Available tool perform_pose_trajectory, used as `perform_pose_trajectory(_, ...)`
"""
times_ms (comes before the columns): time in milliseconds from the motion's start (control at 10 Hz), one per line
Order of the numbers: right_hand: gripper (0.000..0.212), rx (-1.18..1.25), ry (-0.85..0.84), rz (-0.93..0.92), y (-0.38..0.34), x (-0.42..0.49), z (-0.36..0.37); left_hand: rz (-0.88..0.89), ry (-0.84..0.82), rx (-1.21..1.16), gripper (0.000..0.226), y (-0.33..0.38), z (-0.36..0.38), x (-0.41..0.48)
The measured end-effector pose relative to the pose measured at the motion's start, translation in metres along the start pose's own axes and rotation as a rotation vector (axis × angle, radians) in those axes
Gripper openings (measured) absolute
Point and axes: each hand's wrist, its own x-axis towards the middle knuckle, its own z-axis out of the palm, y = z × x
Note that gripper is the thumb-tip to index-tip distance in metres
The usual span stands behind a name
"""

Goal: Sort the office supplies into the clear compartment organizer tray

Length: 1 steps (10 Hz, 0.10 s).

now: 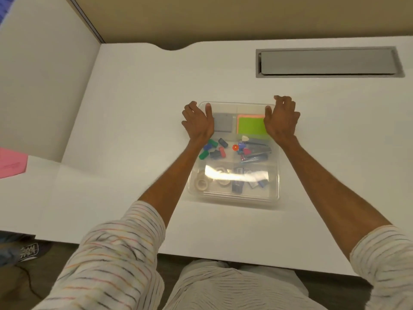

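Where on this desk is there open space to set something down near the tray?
Bare desk lies left of the clear tray up to the side panel, right of it, and between its far rim and the grey hatch. Crowded: inside the tray, and its far corners, where the left hand and right hand grip it.

Bare desk (134, 108) around tray (234, 198)

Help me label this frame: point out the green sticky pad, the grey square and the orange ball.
green sticky pad (251, 127): head view, middle of its green top sheet.
grey square (222, 123): head view, centre of its flat top.
orange ball (235, 147): head view, centre of its round body.
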Motion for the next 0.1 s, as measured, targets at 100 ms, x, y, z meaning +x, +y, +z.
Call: perform_pose_trajectory(100, 0.046, -0.008, 0.033, -0.105, -0.0096, -0.0027, -0.0110, 0.180, 0.060, 0.061, 0.057, 0.0041, -0.0038, -0.0109)
